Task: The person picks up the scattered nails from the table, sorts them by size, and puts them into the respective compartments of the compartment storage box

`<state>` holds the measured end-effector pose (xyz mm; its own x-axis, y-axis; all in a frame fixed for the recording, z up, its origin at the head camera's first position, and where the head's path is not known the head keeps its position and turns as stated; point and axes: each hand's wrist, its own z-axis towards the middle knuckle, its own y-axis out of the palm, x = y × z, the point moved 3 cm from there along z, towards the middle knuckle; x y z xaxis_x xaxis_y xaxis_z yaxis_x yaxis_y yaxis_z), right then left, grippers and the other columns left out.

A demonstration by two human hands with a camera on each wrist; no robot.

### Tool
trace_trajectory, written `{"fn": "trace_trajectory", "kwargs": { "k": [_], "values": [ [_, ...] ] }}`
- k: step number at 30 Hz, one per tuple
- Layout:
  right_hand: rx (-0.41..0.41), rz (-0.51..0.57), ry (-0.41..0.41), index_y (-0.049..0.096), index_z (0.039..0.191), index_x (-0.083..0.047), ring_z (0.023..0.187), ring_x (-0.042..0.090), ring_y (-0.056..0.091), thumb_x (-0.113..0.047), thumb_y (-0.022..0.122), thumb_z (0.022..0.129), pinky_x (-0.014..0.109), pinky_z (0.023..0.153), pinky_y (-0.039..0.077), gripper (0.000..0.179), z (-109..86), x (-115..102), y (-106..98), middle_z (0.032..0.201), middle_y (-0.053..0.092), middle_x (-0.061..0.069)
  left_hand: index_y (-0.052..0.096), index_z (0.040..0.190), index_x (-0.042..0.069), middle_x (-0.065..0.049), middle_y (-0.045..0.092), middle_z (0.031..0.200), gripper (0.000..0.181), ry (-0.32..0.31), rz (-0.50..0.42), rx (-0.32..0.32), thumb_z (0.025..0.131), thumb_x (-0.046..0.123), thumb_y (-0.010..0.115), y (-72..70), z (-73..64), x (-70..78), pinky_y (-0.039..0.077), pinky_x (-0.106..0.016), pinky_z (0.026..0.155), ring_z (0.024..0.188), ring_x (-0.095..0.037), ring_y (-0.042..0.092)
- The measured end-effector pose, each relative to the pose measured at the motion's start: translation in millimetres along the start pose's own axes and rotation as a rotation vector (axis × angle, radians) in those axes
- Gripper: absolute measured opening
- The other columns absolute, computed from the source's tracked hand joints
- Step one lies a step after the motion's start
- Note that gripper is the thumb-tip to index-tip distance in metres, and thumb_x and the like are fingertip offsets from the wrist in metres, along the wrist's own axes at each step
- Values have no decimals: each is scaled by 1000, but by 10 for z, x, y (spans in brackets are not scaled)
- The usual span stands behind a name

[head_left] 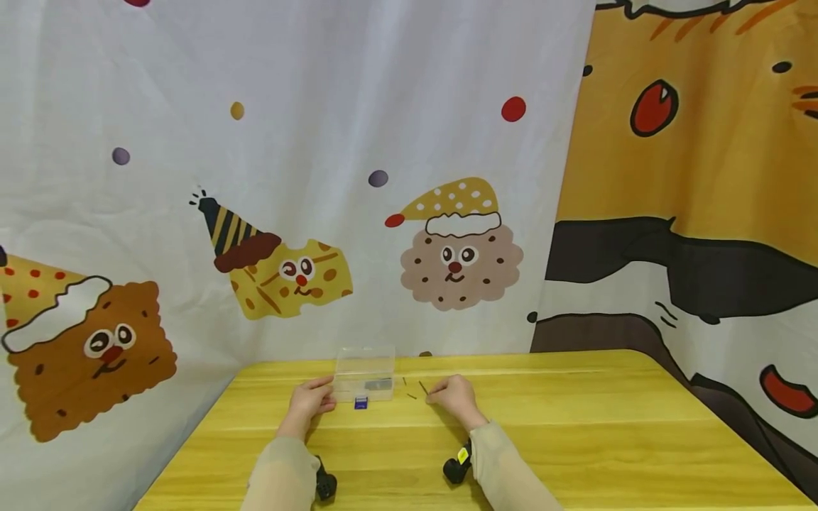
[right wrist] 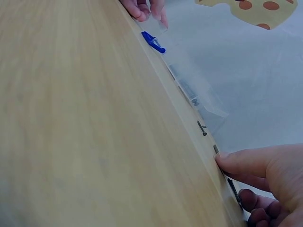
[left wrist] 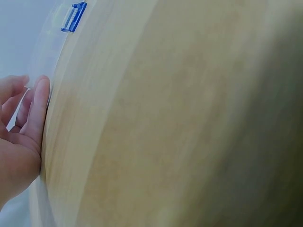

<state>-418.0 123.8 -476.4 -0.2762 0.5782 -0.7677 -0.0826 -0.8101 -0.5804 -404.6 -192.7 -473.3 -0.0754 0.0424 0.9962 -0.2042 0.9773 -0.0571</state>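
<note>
A clear plastic box [head_left: 363, 394] with a blue latch [head_left: 361, 403] stands near the table's back edge, its lid raised. At its left end my left hand [head_left: 309, 404] grips the wall, thumb and fingers around the corner; in the left wrist view the hand [left wrist: 23, 127] lies low against the table. To the right of the box, my right hand [head_left: 456, 397] pinches a thin dark screw [head_left: 423, 387] between thumb and fingertips. In the right wrist view the thumb hides part of it. Another dark screw [right wrist: 202, 127] lies between the box and this hand.
Inside the box lies a greyish piece [head_left: 378, 385]. Small dark pieces [head_left: 412, 396] are on the wooden table [head_left: 575, 426] beside it. A printed cloth [head_left: 307, 142] hangs directly behind the table. Black devices [head_left: 456, 467] are worn at both wrists.
</note>
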Motion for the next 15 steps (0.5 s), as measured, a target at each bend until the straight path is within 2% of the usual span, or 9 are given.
{"fn": "trace_trajectory", "kwargs": {
  "k": [7,14,15],
  "values": [
    [11,11,-16,77,76,-4,71,20,64,-7,82,73,39,68,56,6,-6,5,-9,75,71,5,51,132,-13,-19,64,82,40,-1,-5,1,95,1,56,5,-5,-13,60,-30,62,63,-16,65],
    [-2,12,16,77,76,-1,70,19,63,-6,80,75,35,63,55,6,-4,4,-21,76,71,7,58,125,-13,-18,64,77,35,68,-58,-33,93,1,57,-14,-12,-25,59,-27,58,61,-14,65],
    [-8,5,21,77,77,-1,70,19,63,-6,80,75,34,63,55,6,0,5,-26,77,71,8,58,125,-13,-18,64,77,35,63,-57,-28,93,1,57,-12,-12,-29,59,-26,59,61,-14,65]
  ]
}}
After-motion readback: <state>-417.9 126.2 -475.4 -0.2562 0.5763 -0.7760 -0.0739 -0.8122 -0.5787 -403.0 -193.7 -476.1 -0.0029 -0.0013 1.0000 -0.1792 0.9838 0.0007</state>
